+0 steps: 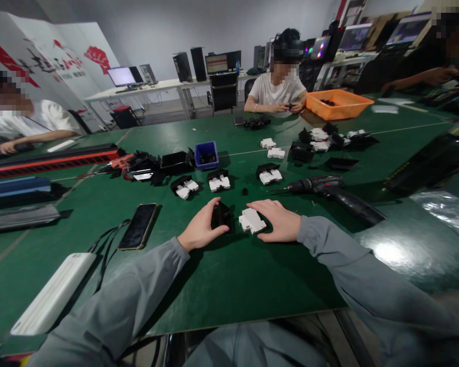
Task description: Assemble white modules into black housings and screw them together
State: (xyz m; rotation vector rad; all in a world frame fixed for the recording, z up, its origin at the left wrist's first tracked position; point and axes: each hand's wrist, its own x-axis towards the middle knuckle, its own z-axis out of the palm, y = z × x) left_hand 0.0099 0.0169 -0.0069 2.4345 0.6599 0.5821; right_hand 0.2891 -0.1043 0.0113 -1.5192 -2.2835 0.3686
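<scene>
My left hand (pixel 202 226) curls around a small black plastic housing (pixel 223 214), its thumb and fingers on either side. Just to the right, my right hand (pixel 278 220) grips a white module shaped like a circuit breaker (pixel 251 220) between thumb and fingertips. The two parts are apart, low over the green table. Beyond them stand black housings with white modules in or against them: one at the left (pixel 184 187), one in the middle (pixel 219 180) and one at the right (pixel 270 174). A small black piece (pixel 245 191) lies between my hands and these.
A black power drill (pixel 329 191) lies to the right, its bit pointing left. At left are a phone (pixel 138 227) and a white power bank (pixel 55 293) with a cable. A blue bin (pixel 206 155) and an orange crate (pixel 338 108) stand farther back. Co-workers sit around the table (pixel 222 285).
</scene>
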